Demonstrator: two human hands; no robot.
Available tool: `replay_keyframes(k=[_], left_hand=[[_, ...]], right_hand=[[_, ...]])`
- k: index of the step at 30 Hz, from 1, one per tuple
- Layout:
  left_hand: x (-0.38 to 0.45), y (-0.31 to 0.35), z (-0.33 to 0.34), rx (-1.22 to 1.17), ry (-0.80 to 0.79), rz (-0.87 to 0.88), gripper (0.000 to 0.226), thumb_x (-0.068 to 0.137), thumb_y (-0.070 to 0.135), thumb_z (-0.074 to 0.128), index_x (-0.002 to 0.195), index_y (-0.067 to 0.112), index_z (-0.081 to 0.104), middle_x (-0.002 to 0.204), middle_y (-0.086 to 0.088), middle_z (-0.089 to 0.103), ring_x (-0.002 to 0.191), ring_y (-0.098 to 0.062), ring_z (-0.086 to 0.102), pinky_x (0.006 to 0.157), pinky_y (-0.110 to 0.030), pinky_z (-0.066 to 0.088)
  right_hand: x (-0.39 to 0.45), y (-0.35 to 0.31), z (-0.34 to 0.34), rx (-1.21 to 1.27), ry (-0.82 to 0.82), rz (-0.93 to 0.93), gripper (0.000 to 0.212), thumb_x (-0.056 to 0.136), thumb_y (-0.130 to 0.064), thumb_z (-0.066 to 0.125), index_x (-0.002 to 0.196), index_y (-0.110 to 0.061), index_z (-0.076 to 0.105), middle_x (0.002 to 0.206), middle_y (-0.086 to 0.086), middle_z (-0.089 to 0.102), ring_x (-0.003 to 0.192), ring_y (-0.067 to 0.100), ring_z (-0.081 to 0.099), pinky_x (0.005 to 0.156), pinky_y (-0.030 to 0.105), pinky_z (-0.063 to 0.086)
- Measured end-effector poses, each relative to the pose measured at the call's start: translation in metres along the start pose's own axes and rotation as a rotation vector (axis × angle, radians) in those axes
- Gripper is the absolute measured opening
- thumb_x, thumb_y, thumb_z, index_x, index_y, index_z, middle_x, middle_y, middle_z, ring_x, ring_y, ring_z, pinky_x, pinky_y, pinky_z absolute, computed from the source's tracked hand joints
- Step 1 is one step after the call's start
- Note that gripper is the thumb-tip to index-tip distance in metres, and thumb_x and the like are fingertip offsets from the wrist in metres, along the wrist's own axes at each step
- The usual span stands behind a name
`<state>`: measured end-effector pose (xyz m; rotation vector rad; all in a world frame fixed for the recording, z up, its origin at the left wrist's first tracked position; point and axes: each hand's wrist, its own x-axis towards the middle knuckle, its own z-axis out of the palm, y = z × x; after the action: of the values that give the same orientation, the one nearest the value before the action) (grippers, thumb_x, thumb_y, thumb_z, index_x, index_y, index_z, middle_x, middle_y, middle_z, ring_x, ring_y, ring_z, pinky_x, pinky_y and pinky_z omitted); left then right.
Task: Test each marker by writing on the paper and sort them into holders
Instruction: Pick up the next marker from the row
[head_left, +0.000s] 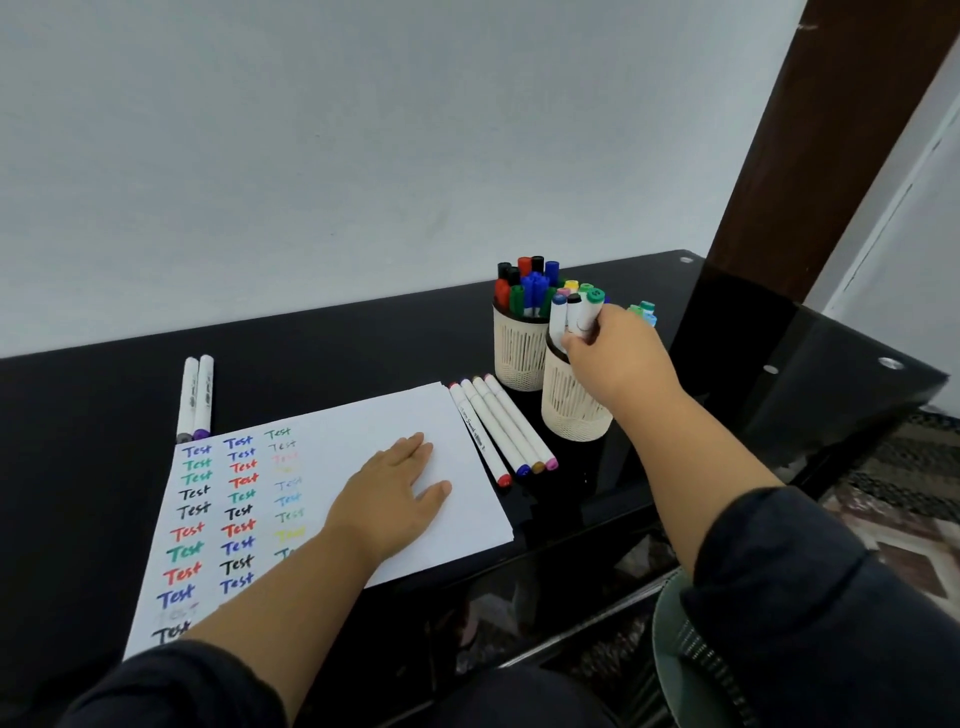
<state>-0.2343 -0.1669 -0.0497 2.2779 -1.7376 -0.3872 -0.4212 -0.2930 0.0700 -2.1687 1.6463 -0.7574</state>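
A white paper (457, 514) covered with coloured "Test" words lies on the black table. My left hand (387, 499) rests flat on it, fingers straight. My right hand (613, 345) grips a green-capped white marker (591, 307) at the near holder (569, 410), a cream mesh cup with several white markers in it. Behind it, the far holder (519, 356) is full of thicker markers with red, blue, green and black caps. Several loose white markers (498, 428) lie side by side between the paper and the holders. Two more markers (196, 397) lie above the paper's top left corner.
The glossy black table (93, 467) ends at a corner (914, 379) on the right, beside a dark wooden post (810, 145). A patterned rug (893, 499) covers the floor below. A grey wall stands behind. A few pastel caps (644, 312) show behind my right hand.
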Motion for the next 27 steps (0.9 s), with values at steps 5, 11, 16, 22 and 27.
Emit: replay_keyframes(k=[5, 11, 16, 22, 27], left_hand=[[0.000, 0.000, 0.000, -0.004, -0.010, -0.005, 0.060, 0.097, 0.050, 0.032, 0.150, 0.027, 0.015, 0.156, 0.017, 0.004, 0.143, -0.005, 0.005, 0.115, -0.024, 0.007], [-0.001, 0.001, -0.002, 0.002, -0.023, 0.001, 0.060, 0.098, 0.049, 0.032, 0.150, 0.026, 0.014, 0.156, 0.016, 0.004, 0.143, -0.005, 0.004, 0.114, -0.023, 0.005], [-0.002, 0.002, -0.003, 0.015, -0.048, -0.002, 0.059, 0.098, 0.048, 0.031, 0.150, 0.026, 0.013, 0.156, 0.015, 0.003, 0.144, -0.005, 0.003, 0.114, -0.022, 0.004], [-0.002, 0.003, -0.006, 0.024, -0.071, -0.005, 0.056, 0.099, 0.045, 0.029, 0.150, 0.025, 0.015, 0.156, 0.016, 0.005, 0.143, -0.003, 0.003, 0.113, -0.021, 0.004], [-0.001, 0.004, -0.016, 0.133, -0.151, 0.014, 0.056, 0.101, 0.044, 0.025, 0.151, 0.023, 0.009, 0.158, 0.010, -0.001, 0.144, -0.008, -0.004, 0.114, -0.025, 0.002]], right_hand=[[0.004, 0.001, 0.008, 0.065, 0.028, -0.002, 0.020, 0.095, -0.025, 0.046, 0.080, -0.012, 0.047, 0.095, 0.005, 0.047, 0.079, 0.018, 0.049, 0.056, 0.024, 0.036], [-0.007, 0.006, 0.009, 0.170, 0.107, -0.107, 0.045, 0.094, -0.019, 0.054, 0.132, -0.023, 0.030, 0.095, 0.003, 0.058, 0.081, 0.020, 0.061, 0.067, 0.034, 0.051], [-0.006, 0.010, 0.008, 0.058, 0.066, -0.189, 0.033, 0.096, -0.022, 0.051, 0.127, -0.018, 0.040, 0.099, 0.005, 0.062, 0.084, 0.021, 0.058, 0.065, 0.031, 0.045], [-0.005, 0.010, -0.006, -0.197, 0.036, -0.304, 0.044, 0.101, -0.021, 0.040, 0.143, -0.014, 0.035, 0.138, 0.007, 0.045, 0.122, 0.021, 0.046, 0.092, 0.032, 0.042], [-0.012, 0.007, -0.018, -0.481, -0.054, -0.418, 0.057, 0.097, -0.015, 0.048, 0.148, -0.016, 0.021, 0.137, 0.010, 0.040, 0.124, 0.025, 0.041, 0.093, 0.036, 0.044]])
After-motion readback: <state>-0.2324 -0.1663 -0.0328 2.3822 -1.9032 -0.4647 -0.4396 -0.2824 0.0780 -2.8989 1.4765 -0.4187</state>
